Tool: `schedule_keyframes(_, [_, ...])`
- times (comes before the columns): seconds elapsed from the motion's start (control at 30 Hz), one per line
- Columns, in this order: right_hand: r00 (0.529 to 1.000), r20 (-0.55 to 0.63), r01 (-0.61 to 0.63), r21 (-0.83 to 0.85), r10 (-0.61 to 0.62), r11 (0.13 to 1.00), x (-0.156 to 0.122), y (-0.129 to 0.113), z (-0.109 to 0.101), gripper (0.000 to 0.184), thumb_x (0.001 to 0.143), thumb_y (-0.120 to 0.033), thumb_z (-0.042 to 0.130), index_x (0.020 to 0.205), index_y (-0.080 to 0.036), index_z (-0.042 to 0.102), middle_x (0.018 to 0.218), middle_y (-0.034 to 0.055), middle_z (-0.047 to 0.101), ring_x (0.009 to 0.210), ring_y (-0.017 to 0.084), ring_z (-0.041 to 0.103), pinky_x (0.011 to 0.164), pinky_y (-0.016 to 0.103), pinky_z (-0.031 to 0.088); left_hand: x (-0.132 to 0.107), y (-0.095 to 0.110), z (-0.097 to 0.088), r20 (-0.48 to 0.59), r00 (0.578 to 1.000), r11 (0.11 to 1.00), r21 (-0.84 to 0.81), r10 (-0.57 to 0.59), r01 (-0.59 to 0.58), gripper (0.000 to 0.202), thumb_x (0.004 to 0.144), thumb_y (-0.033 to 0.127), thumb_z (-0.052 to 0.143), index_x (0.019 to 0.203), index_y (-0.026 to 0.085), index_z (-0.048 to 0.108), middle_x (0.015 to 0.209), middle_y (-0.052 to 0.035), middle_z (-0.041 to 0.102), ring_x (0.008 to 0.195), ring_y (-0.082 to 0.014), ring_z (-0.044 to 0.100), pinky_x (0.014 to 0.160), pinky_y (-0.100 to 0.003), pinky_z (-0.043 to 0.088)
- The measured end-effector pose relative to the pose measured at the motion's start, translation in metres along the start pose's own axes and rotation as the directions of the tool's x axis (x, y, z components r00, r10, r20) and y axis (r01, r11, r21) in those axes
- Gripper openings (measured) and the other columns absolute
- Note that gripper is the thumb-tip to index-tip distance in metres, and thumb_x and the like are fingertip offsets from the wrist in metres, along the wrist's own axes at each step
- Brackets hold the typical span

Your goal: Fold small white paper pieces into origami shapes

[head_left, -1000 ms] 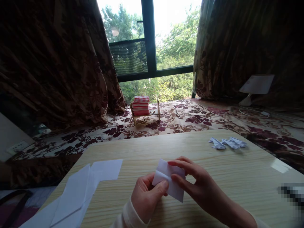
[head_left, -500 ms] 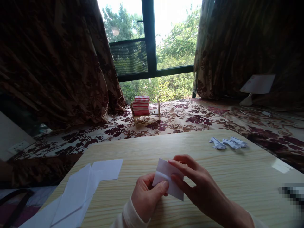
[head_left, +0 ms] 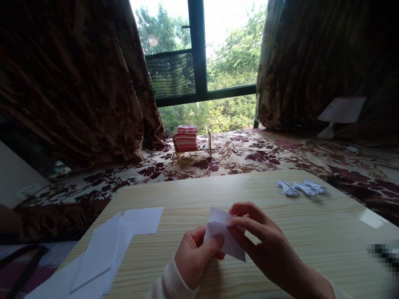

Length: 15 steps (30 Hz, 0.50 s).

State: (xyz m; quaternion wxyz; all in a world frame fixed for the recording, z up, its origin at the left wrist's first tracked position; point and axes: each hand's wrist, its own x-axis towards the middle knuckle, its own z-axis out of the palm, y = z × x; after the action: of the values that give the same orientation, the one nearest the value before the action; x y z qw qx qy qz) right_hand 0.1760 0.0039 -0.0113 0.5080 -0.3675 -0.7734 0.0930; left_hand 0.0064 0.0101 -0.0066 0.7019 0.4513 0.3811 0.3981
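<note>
A small sheet of white paper (head_left: 229, 243), creased across its middle, is held above the wooden table. My left hand (head_left: 196, 255) grips its left edge; the thumb is partly tucked behind a raised flap and the fingers are underneath. My right hand (head_left: 264, 241) pinches the paper's upper right edge between thumb and fingertips. Part of the sheet's right side is hidden behind the right fingers. At the table's far right lie several folded white paper shapes (head_left: 308, 188). Loose white paper sheets (head_left: 96, 249) overlap at the left side.
The light wooden table (head_left: 174, 195) stands before a window with patterned curtains (head_left: 93, 83). On the floral cloth behind it are a small rack (head_left: 209, 145) with a pink-and-white stack of folded cloth (head_left: 186, 139) and a white lamp (head_left: 341, 111). A blurred patch covers something at the right edge.
The paper's near half has been lifted along its crease into a flap, over the left thumb. My right fingers have closed together onto the paper's edge. The view has shifted slightly.
</note>
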Motion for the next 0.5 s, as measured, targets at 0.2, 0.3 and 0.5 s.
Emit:
schedule_keyframes(0.2, [0.982, 0.009, 0.187, -0.2, -0.189, 0.962, 0.0, -0.006, -0.004, 0.023, 0.083, -0.006, 0.054, 0.095, -0.022, 0.062, 0.105, 0.009, 0.055, 0.093, 0.021, 0.054, 0.073, 0.035, 0.049, 0.004, -0.001, -0.004, 0.149, 0.952, 0.898, -0.32, -0.269, 0.303, 0.057, 0.06, 0.057, 0.069, 0.091, 0.009, 0.069, 0.076, -0.0113, 0.069, 0.068, -0.0228, 0.065, 0.06, -0.033, 0.052])
schedule_keyframes(0.3, [0.968, 0.011, 0.243, -0.275, -0.25, 0.93, -0.001, -0.008, -0.006, 0.021, 0.081, -0.006, 0.056, 0.093, -0.021, 0.062, 0.103, 0.0096, 0.059, 0.092, 0.021, 0.054, 0.074, 0.036, 0.049, 0.004, 0.001, -0.006, 0.162, 0.949, 0.872, -0.376, -0.27, 0.312, 0.043, 0.063, 0.041, 0.071, 0.09, 0.008, 0.069, 0.08, -0.0112, 0.071, 0.072, -0.0231, 0.067, 0.065, -0.033, 0.053])
schedule_keyframes(0.5, [0.942, 0.049, 0.33, -0.305, -0.332, 0.893, -0.002, -0.016, -0.01, 0.027, 0.078, -0.005, 0.059, 0.099, -0.022, 0.06, 0.099, 0.007, 0.066, 0.091, 0.021, 0.058, 0.081, 0.038, 0.046, 0.003, 0.007, -0.008, 0.145, 0.962, 0.88, -0.39, -0.232, 0.271, 0.035, 0.056, 0.017, 0.065, 0.09, 0.009, 0.069, 0.082, -0.0069, 0.071, 0.076, -0.0191, 0.064, 0.074, -0.034, 0.051])
